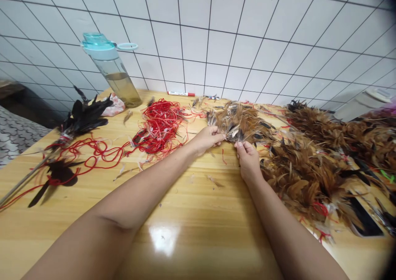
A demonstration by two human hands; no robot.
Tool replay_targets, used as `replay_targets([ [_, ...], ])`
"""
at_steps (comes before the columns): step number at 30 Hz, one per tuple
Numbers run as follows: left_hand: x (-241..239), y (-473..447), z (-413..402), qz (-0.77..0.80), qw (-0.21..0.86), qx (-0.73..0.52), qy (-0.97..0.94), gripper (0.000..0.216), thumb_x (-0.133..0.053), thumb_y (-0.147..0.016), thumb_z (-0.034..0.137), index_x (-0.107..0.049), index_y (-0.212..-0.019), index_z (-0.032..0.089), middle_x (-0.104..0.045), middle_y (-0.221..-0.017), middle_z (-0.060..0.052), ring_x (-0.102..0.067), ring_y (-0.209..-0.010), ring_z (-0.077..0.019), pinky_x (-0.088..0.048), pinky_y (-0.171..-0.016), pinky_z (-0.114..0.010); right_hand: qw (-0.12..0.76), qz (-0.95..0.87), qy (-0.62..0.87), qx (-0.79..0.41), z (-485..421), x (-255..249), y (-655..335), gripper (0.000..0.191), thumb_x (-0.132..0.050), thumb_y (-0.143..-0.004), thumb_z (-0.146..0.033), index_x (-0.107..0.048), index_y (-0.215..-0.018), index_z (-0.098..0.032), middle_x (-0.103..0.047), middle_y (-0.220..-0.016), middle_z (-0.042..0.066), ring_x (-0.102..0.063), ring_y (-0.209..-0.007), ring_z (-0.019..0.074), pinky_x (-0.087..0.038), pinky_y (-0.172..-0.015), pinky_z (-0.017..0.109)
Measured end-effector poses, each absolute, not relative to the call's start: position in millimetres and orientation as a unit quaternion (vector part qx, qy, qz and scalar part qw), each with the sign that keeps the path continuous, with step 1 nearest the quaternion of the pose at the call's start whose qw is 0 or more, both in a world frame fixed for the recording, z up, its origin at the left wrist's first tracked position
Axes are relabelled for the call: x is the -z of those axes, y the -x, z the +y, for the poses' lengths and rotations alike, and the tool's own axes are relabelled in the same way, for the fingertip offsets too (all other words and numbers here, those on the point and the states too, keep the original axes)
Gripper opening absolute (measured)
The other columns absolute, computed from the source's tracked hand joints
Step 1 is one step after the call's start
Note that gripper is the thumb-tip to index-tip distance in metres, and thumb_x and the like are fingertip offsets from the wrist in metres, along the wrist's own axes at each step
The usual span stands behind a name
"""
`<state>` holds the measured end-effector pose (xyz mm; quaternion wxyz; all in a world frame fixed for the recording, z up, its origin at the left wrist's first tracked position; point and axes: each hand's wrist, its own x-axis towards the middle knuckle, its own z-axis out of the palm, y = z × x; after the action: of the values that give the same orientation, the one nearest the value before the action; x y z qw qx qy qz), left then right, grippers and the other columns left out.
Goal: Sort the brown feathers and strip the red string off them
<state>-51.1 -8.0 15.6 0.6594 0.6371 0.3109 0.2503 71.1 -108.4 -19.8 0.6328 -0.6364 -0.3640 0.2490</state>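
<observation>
At the near edge of a loose pile of brown feathers point(244, 117), both hands work close together. My left hand point(210, 140) is closed, thumb and forefinger pinched at pale feather quills. A short gap to its right, my right hand point(248, 159) pinches the dark, fluffy end of some feathers. How many feathers each hand has is too small to tell. Left of the hands lies a tangled heap of red cord point(162, 125), with strands trailing to the left. A short red thread point(224, 157) rests on the table just below the fingertips.
The wooden table point(198, 238) meets a white tiled wall point(194, 41). A blue-lidded bottle point(119, 80), a red marker point(181, 93) and black feathers on a stick point(82, 121) stand or lie left and behind. Brown feather bundles point(306, 168), a phone point(365, 216) and scissors point(385, 216) occupy the right.
</observation>
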Motion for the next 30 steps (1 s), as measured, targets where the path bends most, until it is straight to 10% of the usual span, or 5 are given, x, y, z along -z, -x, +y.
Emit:
replay_targets([
  [8, -12.7, 62.6, 12.8, 0.406, 0.345, -0.200, -0.822, 0.012, -0.057, -0.072, 0.028, -0.054, -0.070, 0.017, -0.057, -0.065, 0.001, -0.048, -0.062, -0.0125, -0.032, -0.057, -0.023, 0.643, -0.329, 0.642, -0.255, -108.9, 19.3, -69.9, 0.027, -0.057, -0.074, -0.046, -0.054, -0.069, -0.020, -0.040, -0.052, -0.007, -0.031, -0.050, 0.0095, -0.027, -0.052, 0.025],
  [30, -5.3, 61.6, 7.0, 0.253, 0.179, -0.216, -0.926, 0.019, -0.049, -0.084, 0.021, -0.067, -0.092, 0.020, -0.064, -0.093, -0.005, -0.058, -0.086, -0.0159, -0.043, -0.076, -0.027, 0.645, -0.346, 0.635, -0.246, -108.5, 18.8, -70.6, 0.028, -0.058, -0.075, -0.047, -0.054, -0.067, -0.020, -0.039, -0.052, -0.006, -0.032, -0.051, 0.0096, -0.030, -0.052, 0.025],
])
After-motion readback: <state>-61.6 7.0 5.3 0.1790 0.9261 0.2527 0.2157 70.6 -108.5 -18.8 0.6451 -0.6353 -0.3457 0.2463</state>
